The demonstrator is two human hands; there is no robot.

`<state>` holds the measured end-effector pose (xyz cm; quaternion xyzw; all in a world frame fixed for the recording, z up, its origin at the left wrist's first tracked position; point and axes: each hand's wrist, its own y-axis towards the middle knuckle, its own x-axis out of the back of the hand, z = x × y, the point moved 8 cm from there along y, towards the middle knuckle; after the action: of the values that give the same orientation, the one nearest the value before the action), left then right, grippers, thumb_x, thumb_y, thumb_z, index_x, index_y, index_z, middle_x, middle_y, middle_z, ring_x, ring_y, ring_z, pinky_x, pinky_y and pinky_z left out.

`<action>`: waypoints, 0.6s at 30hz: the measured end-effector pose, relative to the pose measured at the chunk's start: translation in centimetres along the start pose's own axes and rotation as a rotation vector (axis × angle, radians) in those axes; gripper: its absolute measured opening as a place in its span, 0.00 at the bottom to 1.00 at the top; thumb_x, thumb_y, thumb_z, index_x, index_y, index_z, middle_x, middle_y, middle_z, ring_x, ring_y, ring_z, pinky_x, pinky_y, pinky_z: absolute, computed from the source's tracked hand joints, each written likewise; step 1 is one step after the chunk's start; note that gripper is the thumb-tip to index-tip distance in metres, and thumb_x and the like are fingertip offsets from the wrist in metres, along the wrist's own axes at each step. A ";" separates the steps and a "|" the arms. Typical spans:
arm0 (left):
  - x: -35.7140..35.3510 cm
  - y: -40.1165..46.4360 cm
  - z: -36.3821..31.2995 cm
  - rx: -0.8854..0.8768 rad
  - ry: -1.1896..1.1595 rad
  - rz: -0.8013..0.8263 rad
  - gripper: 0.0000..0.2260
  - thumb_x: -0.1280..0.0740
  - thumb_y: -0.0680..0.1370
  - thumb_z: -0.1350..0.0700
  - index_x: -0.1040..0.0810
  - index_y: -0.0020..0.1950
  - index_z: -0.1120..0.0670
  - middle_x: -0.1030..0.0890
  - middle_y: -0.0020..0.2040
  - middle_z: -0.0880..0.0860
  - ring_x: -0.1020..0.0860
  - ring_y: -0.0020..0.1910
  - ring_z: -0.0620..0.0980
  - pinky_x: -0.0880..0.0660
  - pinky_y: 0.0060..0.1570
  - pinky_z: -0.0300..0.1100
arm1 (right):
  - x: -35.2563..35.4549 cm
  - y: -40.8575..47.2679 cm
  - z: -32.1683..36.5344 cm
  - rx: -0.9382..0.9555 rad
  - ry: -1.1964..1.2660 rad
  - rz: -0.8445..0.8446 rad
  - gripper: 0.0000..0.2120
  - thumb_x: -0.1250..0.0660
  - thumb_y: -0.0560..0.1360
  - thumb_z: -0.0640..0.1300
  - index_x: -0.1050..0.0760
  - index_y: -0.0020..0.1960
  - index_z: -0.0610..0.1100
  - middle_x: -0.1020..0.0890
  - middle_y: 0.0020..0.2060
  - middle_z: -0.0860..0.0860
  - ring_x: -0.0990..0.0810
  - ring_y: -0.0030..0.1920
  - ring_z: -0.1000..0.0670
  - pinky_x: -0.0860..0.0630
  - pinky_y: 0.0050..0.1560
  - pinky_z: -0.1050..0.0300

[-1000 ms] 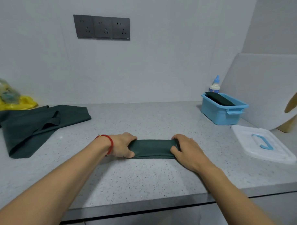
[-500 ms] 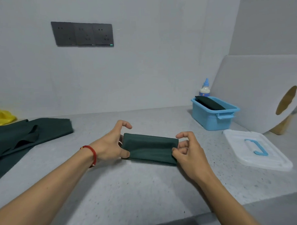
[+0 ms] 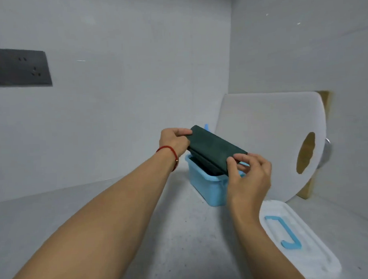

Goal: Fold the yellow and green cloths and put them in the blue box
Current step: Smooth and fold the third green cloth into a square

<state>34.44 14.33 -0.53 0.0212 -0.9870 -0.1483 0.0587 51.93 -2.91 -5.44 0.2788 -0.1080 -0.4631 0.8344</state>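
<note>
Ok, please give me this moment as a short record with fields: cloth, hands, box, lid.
cloth: folded green cloth, held tilted over the box
left hand: grips the cloth's far end
right hand: pinches its near end
box: blue box, open, another dark cloth inside
lid: white lid, on the counter beside the box
</note>
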 end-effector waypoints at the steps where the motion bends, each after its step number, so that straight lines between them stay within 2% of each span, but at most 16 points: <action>1: -0.9 1.1 0.1 0.009 0.040 0.001 0.19 0.36 0.73 0.73 0.16 0.41 0.49 0.16 0.51 0.53 0.20 0.57 0.54 0.24 0.64 0.45 | -0.6 0.2 0.0 0.029 -0.026 0.013 0.06 0.27 0.78 0.43 0.19 0.55 0.45 0.28 0.63 0.49 0.21 0.45 0.59 0.35 0.48 0.83; 3: -3.2 3.3 1.2 0.023 0.152 0.012 0.19 0.40 0.74 0.72 0.14 0.44 0.52 0.17 0.56 0.55 0.21 0.60 0.55 0.26 0.68 0.47 | -1.8 0.4 -1.1 0.095 -0.144 0.069 0.11 0.29 0.79 0.44 0.19 0.60 0.41 0.31 0.68 0.47 0.29 0.50 0.61 0.41 0.52 0.86; 5: -5.2 4.8 2.8 0.022 0.262 0.051 0.20 0.42 0.75 0.72 0.13 0.49 0.55 0.17 0.56 0.57 0.21 0.60 0.56 0.27 0.69 0.48 | -3.4 0.2 -2.4 0.127 -0.271 0.167 0.16 0.33 0.81 0.47 0.21 0.65 0.40 0.36 0.73 0.47 0.37 0.52 0.65 0.44 0.56 0.84; 8: -6.7 5.7 4.7 0.008 0.351 0.096 0.20 0.42 0.76 0.71 0.13 0.52 0.56 0.16 0.56 0.56 0.20 0.57 0.54 0.27 0.67 0.44 | -4.7 -0.1 -3.0 0.157 -0.361 0.265 0.16 0.38 0.84 0.48 0.22 0.66 0.39 0.40 0.77 0.46 0.36 0.53 0.62 0.36 0.61 0.71; 9: -7.1 5.8 5.1 0.000 0.366 0.101 0.19 0.42 0.76 0.71 0.13 0.52 0.57 0.16 0.56 0.56 0.20 0.54 0.52 0.27 0.65 0.41 | -4.9 -0.1 -3.1 0.168 -0.384 0.282 0.16 0.39 0.84 0.48 0.22 0.65 0.39 0.39 0.76 0.45 0.32 0.56 0.58 0.33 0.68 0.63; 10: -7.2 5.9 5.5 -0.010 0.379 0.098 0.19 0.41 0.76 0.71 0.13 0.52 0.57 0.16 0.56 0.56 0.21 0.51 0.50 0.27 0.63 0.39 | -5.2 -0.3 -3.0 0.190 -0.426 0.297 0.17 0.40 0.84 0.48 0.22 0.65 0.39 0.36 0.75 0.44 0.30 0.61 0.53 0.34 0.73 0.53; 12: -7.3 6.0 6.1 -0.040 0.401 0.094 0.19 0.40 0.76 0.72 0.13 0.53 0.58 0.15 0.56 0.56 0.23 0.49 0.48 0.27 0.61 0.37 | -5.5 -0.7 -2.8 0.242 -0.582 0.321 0.18 0.42 0.84 0.50 0.21 0.64 0.42 0.30 0.72 0.42 0.31 0.68 0.45 0.45 0.78 0.40; 14: -7.4 6.1 6.6 -0.059 0.420 0.105 0.20 0.40 0.75 0.73 0.13 0.54 0.57 0.16 0.57 0.56 0.23 0.49 0.48 0.28 0.61 0.36 | -5.6 -0.8 -2.8 0.262 -0.770 0.362 0.22 0.49 0.83 0.56 0.22 0.65 0.49 0.26 0.70 0.46 0.35 0.73 0.42 0.56 0.78 0.34; 16: -7.7 6.1 6.9 -0.074 0.432 0.134 0.21 0.41 0.75 0.73 0.14 0.55 0.56 0.16 0.58 0.55 0.23 0.49 0.47 0.27 0.61 0.36 | -5.6 -0.7 -3.2 0.259 -0.905 0.429 0.26 0.56 0.80 0.61 0.28 0.70 0.58 0.27 0.72 0.48 0.43 0.78 0.39 0.64 0.76 0.30; 18: -7.7 6.0 7.2 -0.070 0.444 0.147 0.21 0.41 0.76 0.72 0.14 0.55 0.54 0.19 0.61 0.56 0.23 0.52 0.48 0.27 0.65 0.39 | -5.8 -0.6 -3.7 0.254 -0.972 0.489 0.32 0.64 0.77 0.65 0.32 0.72 0.63 0.30 0.74 0.47 0.50 0.80 0.37 0.69 0.71 0.25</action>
<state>41.10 22.58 -6.44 -0.0205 -0.9430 -0.1694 0.2858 49.89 3.01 -8.38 0.0984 -0.5968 -0.3145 0.7316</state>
